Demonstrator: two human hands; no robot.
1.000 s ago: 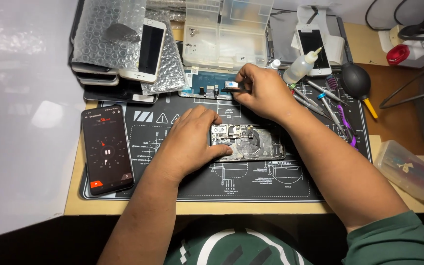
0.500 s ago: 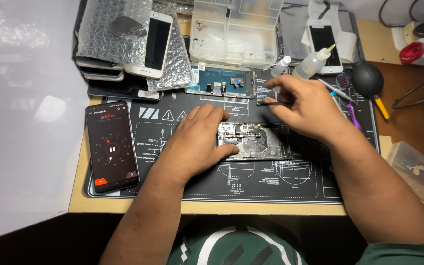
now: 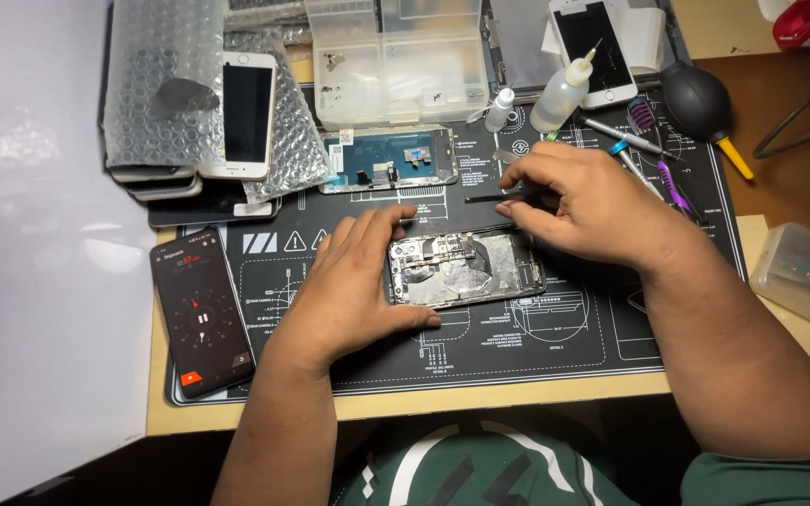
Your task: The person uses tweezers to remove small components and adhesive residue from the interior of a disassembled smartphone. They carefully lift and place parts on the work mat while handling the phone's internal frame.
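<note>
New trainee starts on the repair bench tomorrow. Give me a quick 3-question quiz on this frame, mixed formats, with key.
1. True or false: the left hand rests against the opened phone.
2. The right hand pinches: A) a thin dark tool; B) the dropper bottle; C) the black air blower.
3. Fill in: the lit black phone lies on the mat's ____ edge.

Key: 1 true; 2 A; 3 left.
</note>
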